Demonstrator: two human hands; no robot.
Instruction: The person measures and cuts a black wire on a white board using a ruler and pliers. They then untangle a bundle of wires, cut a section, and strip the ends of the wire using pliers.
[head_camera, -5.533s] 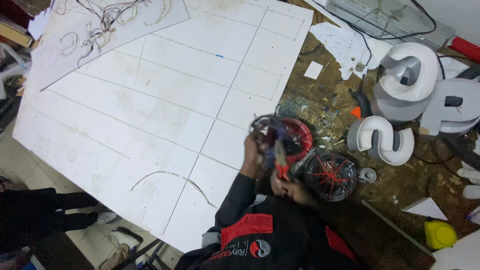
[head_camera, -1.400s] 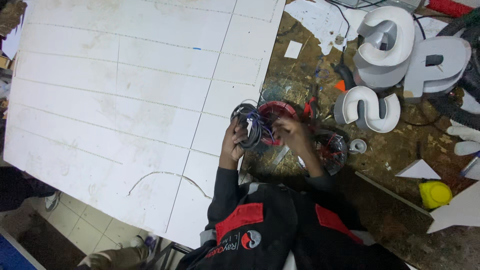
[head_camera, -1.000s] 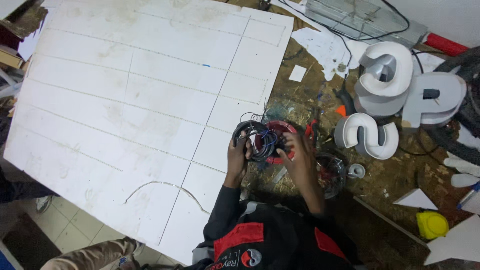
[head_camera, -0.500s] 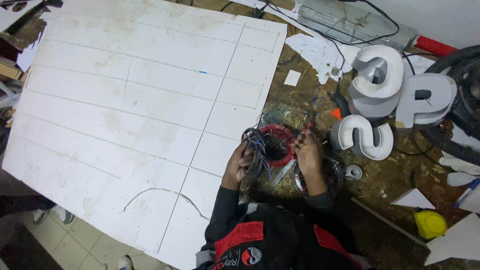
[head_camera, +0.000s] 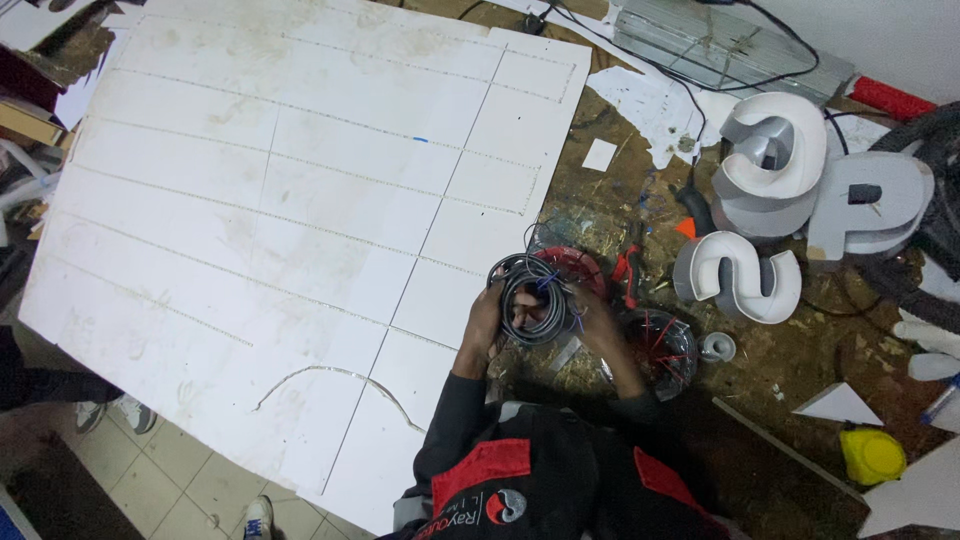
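Coil of grey wire (head_camera: 532, 298) held up between both hands, just above the surface (head_camera: 790, 350). Left hand (head_camera: 487, 318) clasps the coil's left rim, fingers wrapped round the bundle; right hand (head_camera: 592, 318) closes on the right rim, thumb side toward the loops. Both grips firm on the coil, neither free.

Just beyond the grip, partly under the coil: red wire spool (head_camera: 580, 268). Right of the right hand: second reel with red wire (head_camera: 662, 345), then a small white roll (head_camera: 717, 347). Left of the grip: large white scored board (head_camera: 280, 200).

Step in hand, as judged: gathering and tidying the loops. Next move likely calls for one hand to pin the bundle while the other finds a loose end; a slack hold could let the loops spring apart.
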